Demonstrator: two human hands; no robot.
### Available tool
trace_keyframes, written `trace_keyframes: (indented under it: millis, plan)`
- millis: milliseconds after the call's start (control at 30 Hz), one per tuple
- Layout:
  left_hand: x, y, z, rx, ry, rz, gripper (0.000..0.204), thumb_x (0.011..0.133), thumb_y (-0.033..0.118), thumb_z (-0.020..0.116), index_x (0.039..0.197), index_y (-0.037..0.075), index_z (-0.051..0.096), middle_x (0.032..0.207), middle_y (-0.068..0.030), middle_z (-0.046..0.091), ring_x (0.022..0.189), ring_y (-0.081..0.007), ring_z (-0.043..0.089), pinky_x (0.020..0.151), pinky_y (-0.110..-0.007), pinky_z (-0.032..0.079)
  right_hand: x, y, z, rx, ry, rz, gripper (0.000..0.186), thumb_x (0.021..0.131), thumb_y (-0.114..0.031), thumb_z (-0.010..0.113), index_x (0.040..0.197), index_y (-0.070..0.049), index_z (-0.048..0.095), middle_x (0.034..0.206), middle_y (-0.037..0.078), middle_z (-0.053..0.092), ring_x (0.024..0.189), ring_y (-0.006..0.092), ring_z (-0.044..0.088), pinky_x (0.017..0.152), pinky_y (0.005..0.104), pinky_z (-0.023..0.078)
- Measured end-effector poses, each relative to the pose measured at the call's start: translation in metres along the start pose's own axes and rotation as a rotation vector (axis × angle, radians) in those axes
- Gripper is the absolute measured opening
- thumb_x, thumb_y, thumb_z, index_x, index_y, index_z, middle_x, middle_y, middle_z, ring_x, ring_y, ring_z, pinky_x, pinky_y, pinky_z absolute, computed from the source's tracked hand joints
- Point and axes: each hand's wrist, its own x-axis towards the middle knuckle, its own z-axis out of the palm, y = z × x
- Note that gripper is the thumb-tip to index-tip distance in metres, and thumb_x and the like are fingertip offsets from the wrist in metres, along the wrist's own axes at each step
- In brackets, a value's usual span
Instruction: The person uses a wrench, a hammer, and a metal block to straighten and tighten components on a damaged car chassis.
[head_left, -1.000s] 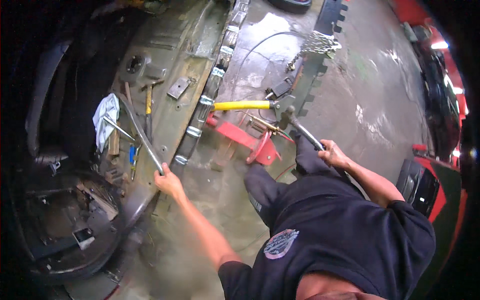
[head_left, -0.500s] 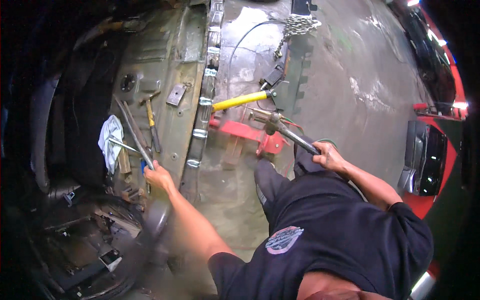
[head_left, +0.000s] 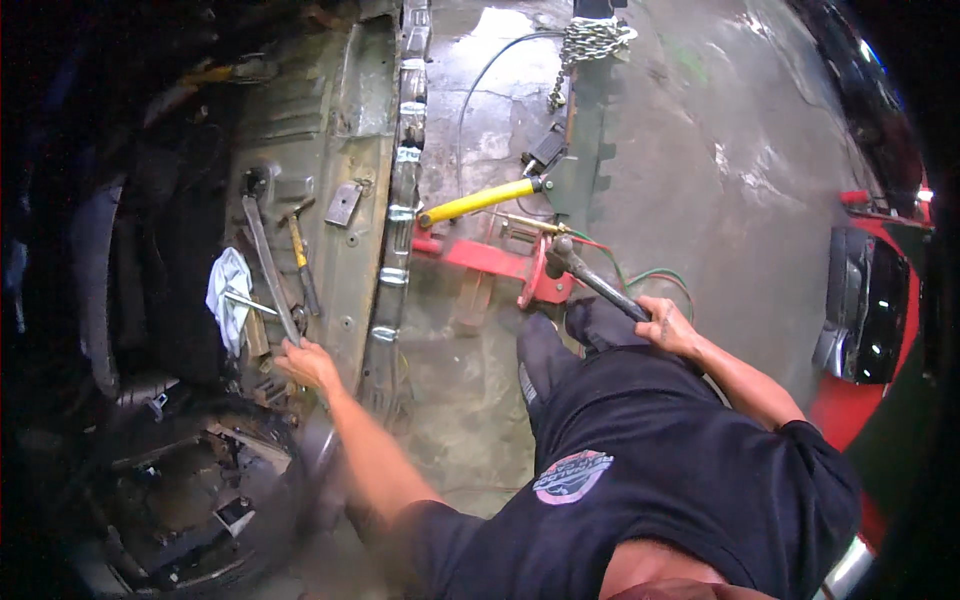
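Observation:
My left hand [head_left: 308, 364] is closed around the near end of a long metal bar [head_left: 268, 262], which slants away over the bare metal floor pan [head_left: 352, 280]. My right hand [head_left: 668, 326] grips the handle end of a hammer [head_left: 606, 288]; its heavy head hangs beside a red steel arm [head_left: 485, 258]. Close to the bar lie a smaller hammer with a yellow-and-black handle [head_left: 302, 258] and a crumpled white cloth [head_left: 230, 290]. A thin shiny rod [head_left: 250, 302] crosses the cloth toward the bar.
A yellow cylinder [head_left: 485, 200] leads to the red arm. A chain [head_left: 595, 42] hangs over a notched steel rail [head_left: 592, 130]. Red and green hoses [head_left: 650, 275] curve across the floor near my legs. A small metal plate [head_left: 344, 203] sits on the pan. Red vehicle parts [head_left: 850, 400] stand at right.
The bar has swung slightly, its far end shifting right, while my left hand keeps its grip. The hammer head has moved a little right and toward me, along with my right hand.

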Motion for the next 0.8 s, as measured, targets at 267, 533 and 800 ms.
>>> trace_keyframes:
  millis: [267,533,800]
  plan:
    - [-0.127,0.037,-0.017,-0.282,0.15,0.255,0.032,0.095,0.018,0.057,0.119,-0.003,0.061,0.113,-0.0252,0.059,0.106,-0.0414,0.056,0.091,-0.05,0.044,0.014,0.015,-0.034,-0.038,-0.088,-0.094,0.046,0.074,-0.015,0.063,0.116,0.005,0.062,0.095,0.027,0.067,0.095,0.0398,0.067,0.084,0.0456,0.05]
    - [-0.342,0.185,-0.026,-1.083,-1.323,-0.126,0.028,0.1,0.021,0.061,0.118,0.0,0.064,0.096,-0.0104,0.069,0.089,-0.0158,0.067,0.073,-0.032,0.056,0.03,-0.001,-0.045,-0.1,-0.212,-0.135,0.049,0.075,-0.011,0.062,0.121,0.005,0.061,0.101,0.029,0.067,0.099,0.0414,0.067,0.086,0.0474,0.05]
    - [-0.276,0.23,-0.066,-1.924,-0.996,-0.363,0.028,0.105,0.017,0.05,0.128,0.004,0.041,0.111,-0.0164,0.063,0.103,-0.0257,0.064,0.093,-0.042,0.052,0.049,-0.095,0.013,-0.163,-0.168,-0.551,0.057,0.077,-0.003,0.062,0.134,0.001,0.052,0.109,0.028,0.066,0.103,0.0451,0.063,0.086,0.0505,0.05]
